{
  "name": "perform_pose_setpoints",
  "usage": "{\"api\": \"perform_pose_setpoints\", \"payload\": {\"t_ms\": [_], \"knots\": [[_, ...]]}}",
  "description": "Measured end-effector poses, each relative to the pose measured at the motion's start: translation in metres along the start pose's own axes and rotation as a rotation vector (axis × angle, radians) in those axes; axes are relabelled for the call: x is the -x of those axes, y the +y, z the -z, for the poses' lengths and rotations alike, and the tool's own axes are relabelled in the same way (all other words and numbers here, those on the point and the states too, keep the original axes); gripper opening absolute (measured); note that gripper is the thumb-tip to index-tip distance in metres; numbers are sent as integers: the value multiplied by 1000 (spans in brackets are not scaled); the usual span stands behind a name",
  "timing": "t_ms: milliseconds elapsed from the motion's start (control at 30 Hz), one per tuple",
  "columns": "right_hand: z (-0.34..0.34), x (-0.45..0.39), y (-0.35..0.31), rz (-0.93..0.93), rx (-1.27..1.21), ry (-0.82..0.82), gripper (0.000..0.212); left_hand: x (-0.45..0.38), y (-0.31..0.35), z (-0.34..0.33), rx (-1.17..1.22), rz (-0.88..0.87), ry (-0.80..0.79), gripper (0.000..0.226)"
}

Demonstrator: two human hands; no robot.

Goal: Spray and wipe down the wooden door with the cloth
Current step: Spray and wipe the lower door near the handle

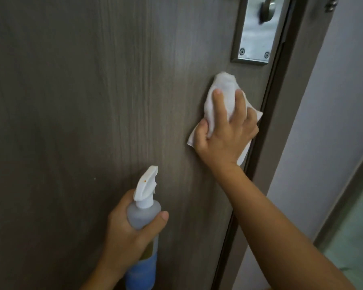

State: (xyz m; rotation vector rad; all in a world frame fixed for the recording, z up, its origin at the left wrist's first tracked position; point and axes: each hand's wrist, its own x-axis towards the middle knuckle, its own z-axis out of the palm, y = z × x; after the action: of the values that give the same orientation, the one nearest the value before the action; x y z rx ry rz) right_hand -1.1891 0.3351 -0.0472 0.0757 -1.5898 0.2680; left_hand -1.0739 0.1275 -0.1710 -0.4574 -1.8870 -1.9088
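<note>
1. A grey-brown wooden door (92, 101) with vertical grain fills most of the view, seen from close up.
2. The right hand (224, 132) presses a crumpled white cloth (222, 88) flat against the door, just below the metal lock plate (254, 36) and close to the door's right edge. The thumb curls round the cloth's left side and the fingers spread over it, so the hand is grasping the cloth.
3. The left hand (130, 229) is wrapped round the neck of a spray bottle (144, 216), held upright well below the lock plate and to its left, near the door but not clearly touching it. The bottle's white nozzle points up and towards the door.
4. The lock plate is cut off at the top edge; only a blurred round knob (267, 8) shows on it.
5. The bottle's blue lower part runs out of view at the bottom, and its label cannot be read.
6. Much of the cloth is hidden under the right hand.
</note>
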Motion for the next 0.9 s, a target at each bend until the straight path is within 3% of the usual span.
{"api": "perform_pose_setpoints", "payload": {"t_ms": [100,300,500,567,800,900], "knots": [[-4,58,-10,84,8,-8,62,2,-4,6,-1,10,29,57],[3,215,20,461,123,-270,76,15,-16,17,-9,54,65,64],[13,197,41,666,52,-338,63,22,-3,25,-40,13,40,47],[12,160,36,615,14,-310,60,19,2,26,-35,-10,44,44],[-7,32,-39,83,-22,-57,60,12,4,19,-15,-16,8,54],[-13,69,-40,147,1,-28,59,11,-5,21,-8,1,39,56]]}}
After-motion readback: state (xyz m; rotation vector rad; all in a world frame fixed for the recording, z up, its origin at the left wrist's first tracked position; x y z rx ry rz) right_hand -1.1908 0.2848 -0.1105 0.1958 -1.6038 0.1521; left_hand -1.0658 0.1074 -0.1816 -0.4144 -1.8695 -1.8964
